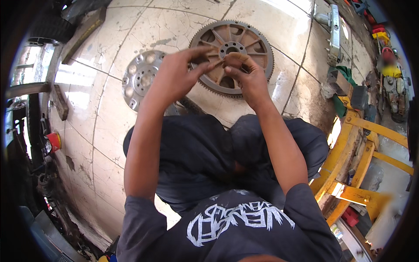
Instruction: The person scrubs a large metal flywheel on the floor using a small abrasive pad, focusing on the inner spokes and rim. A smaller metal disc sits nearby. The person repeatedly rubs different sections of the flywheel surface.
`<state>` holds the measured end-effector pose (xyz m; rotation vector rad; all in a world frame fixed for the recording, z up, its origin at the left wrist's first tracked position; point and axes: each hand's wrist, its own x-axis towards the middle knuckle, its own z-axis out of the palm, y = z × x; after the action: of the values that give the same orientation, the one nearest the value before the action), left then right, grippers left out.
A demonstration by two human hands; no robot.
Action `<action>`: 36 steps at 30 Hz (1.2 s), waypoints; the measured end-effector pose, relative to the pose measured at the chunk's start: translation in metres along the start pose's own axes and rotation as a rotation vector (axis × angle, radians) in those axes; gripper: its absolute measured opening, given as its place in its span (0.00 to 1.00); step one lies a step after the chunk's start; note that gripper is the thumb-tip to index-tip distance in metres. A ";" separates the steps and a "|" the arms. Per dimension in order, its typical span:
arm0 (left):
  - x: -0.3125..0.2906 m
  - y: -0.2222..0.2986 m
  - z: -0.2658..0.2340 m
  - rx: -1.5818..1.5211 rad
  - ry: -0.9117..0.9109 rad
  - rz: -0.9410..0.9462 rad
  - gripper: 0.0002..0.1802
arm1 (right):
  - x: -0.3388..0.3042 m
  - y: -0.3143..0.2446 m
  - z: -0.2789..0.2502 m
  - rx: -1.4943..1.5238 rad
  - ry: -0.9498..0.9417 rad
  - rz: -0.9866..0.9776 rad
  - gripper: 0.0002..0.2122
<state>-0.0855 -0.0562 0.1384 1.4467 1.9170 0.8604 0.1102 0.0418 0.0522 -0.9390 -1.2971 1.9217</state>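
Note:
Both of my hands are raised in front of me, fingertips close together above a large toothed flywheel (260,48) lying on the floor. My left hand (176,75) bends its thumb and fingers inward toward the other hand. My right hand (248,78) has its fingers curled, with the thumb near the fingertips. Something small may be between them, but I cannot make it out. Left of the flywheel lies a smaller silver metal disc (139,78) with round holes, partly covered by my left wrist. A dark rod-like part (191,105) shows just beyond my knees.
Cracked cream tiles (102,126) cover the floor. To the right stand a yellow metal frame (349,153) and a long metal part (334,32). A wooden beam (85,35) lies at the far left, with a red container (53,142) nearer on that side.

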 end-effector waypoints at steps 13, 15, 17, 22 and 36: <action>0.023 -0.042 0.056 -0.552 0.019 -0.144 0.18 | 0.005 0.014 0.009 0.177 -0.061 0.141 0.11; 0.025 -0.046 0.056 -0.598 -0.017 -0.167 0.18 | 0.007 0.015 0.007 0.235 -0.066 0.185 0.10; 0.024 -0.048 0.058 -0.625 -0.024 -0.123 0.18 | 0.008 0.015 0.010 0.296 -0.093 0.215 0.09; 0.027 -0.060 0.058 -0.520 0.099 -0.112 0.13 | 0.012 0.011 0.007 0.234 -0.155 0.184 0.12; 0.022 -0.060 0.058 -0.609 0.118 -0.159 0.23 | 0.012 0.007 0.006 -0.276 0.011 -0.081 0.12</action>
<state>-0.0813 -0.0385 0.0540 0.8843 1.6150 1.3275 0.0977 0.0456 0.0444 -1.0122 -1.5972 1.7015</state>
